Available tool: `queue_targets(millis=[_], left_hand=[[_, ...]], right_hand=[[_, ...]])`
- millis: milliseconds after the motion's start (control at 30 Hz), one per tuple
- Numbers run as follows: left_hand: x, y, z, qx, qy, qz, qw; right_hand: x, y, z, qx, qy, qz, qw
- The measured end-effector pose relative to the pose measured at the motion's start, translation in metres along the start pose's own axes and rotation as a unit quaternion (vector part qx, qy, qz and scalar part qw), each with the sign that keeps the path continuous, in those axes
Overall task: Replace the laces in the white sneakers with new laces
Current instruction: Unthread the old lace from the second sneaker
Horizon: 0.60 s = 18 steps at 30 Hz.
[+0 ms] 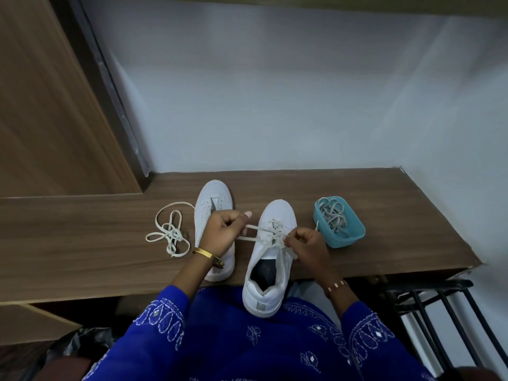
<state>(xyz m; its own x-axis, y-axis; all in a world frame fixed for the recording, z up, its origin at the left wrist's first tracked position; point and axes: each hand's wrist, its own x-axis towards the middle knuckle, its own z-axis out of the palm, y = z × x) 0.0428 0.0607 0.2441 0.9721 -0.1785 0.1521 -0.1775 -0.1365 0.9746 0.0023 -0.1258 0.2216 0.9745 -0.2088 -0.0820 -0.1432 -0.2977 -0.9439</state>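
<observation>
Heel of laced sneaker (264,270) overhangs tabletop (384,237) front edge. Left hand (222,233) and right hand (308,243) each pinch its lace (264,235).

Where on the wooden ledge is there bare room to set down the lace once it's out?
Free: the wood left of the loose lace, and the strip behind the teal tub toward the wall. Crowded: the middle, where left hand and right hand pull laces over the right sneaker beside the left sneaker.
</observation>
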Motion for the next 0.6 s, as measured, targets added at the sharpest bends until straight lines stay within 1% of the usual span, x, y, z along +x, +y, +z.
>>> queue_targets(millis=[67, 100, 133, 167, 233, 267, 300, 333, 400, 467, 533, 600], left_hand=[[-0.001, 0.004, 0.002, 0.027, -0.006, 0.001, 1.000], [0.000, 0.003, 0.003, 0.071, -0.020, 0.002, 0.997], [0.001, 0.001, 0.003, 0.140, -0.043, 0.000, 0.989], [0.003, -0.002, 0.003, 0.228, -0.077, -0.007, 0.971], [0.007, -0.008, 0.004, 0.383, -0.157, -0.036, 0.910], [0.008, -0.011, 0.006, 0.425, -0.187, -0.050, 0.884], [0.008, -0.014, 0.009, 0.447, -0.203, -0.059, 0.869], [0.008, -0.016, 0.012, 0.457, -0.206, -0.065, 0.863], [0.007, -0.019, 0.016, 0.452, -0.183, -0.069, 0.870], [0.007, -0.019, 0.017, 0.418, -0.151, -0.067, 0.893], [0.006, -0.018, 0.017, 0.387, -0.121, -0.063, 0.912], [0.006, -0.020, 0.017, 0.372, -0.097, -0.054, 0.922]], right_hand=[[-0.001, 0.000, -0.005, -0.004, -0.023, 0.001, 1.000], [-0.001, 0.000, -0.007, 0.016, -0.031, 0.013, 0.999], [-0.002, -0.001, -0.010, 0.037, -0.031, 0.026, 0.998], [-0.003, -0.002, -0.011, 0.053, -0.025, 0.034, 0.998], [-0.002, -0.002, -0.013, 0.029, -0.016, 0.031, 0.999], [-0.001, -0.001, -0.011, -0.001, -0.015, 0.023, 1.000], [0.000, 0.000, -0.009, -0.032, -0.014, 0.015, 0.999], [0.001, 0.002, -0.007, -0.062, -0.013, 0.009, 0.998], [0.001, 0.003, -0.002, -0.119, -0.016, -0.014, 0.993], [0.002, 0.004, 0.003, -0.187, -0.017, -0.053, 0.981], [0.002, 0.003, 0.006, -0.255, -0.027, -0.084, 0.963], [0.000, 0.001, 0.010, -0.328, -0.049, -0.111, 0.937]])
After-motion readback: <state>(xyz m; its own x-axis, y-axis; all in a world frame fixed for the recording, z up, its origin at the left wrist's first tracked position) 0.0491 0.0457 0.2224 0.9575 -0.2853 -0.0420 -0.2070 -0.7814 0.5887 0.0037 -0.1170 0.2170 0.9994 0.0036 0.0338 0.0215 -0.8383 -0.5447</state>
